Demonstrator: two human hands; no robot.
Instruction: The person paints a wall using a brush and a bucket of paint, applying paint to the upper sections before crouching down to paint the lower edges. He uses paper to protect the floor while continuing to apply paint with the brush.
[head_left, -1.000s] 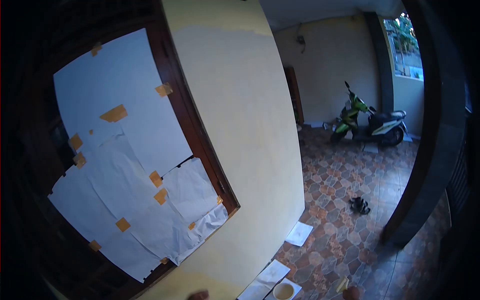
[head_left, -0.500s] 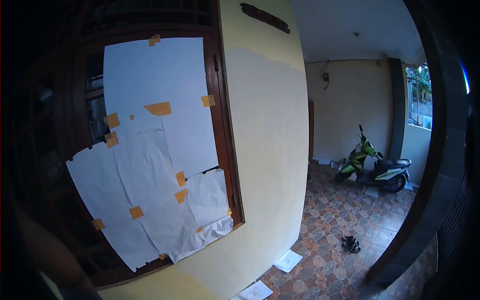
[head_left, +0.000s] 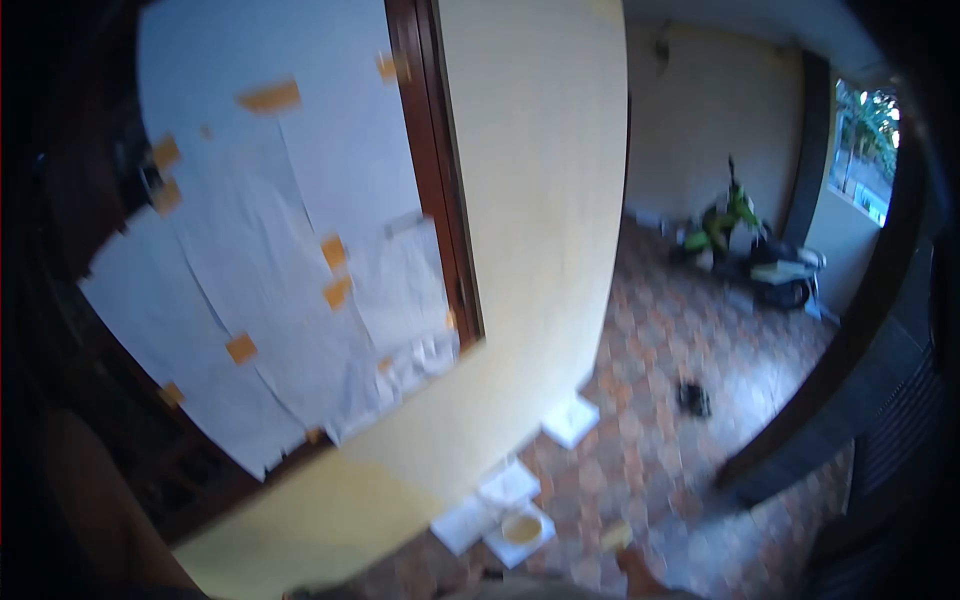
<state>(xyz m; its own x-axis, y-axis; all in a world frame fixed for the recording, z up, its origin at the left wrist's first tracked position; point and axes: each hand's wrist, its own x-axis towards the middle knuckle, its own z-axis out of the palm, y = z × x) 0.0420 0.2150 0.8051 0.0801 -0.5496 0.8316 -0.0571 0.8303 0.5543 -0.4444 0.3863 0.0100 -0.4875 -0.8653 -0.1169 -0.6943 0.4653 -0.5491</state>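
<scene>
Low in the head view, my right hand point(head_left: 638, 574) is closed on what looks like a paintbrush point(head_left: 617, 537) with a pale cream end, blurred by motion. Just left of it, a round container point(head_left: 521, 528) of cream-coloured liquid rests on a white sheet on the floor. My left forearm point(head_left: 110, 505) rises along the dark left edge; the hand itself is lost in the dark. The wall point(head_left: 530, 200) beside the window is pale cream, with a yellower patch low down.
White paper sheets point(head_left: 230, 250), held with tan tape, cover the window inside its brown frame point(head_left: 440, 170). More paper point(head_left: 570, 420) lies along the wall's foot. Dark sandals point(head_left: 692, 399) sit on the patterned tile floor point(head_left: 640, 450). A green scooter point(head_left: 770, 265) stands at the back, a dark pillar point(head_left: 800, 420) at right.
The view has tilted downward, so the window and wall sit higher. My right hand with the paintbrush and the container have come into view at the bottom.
</scene>
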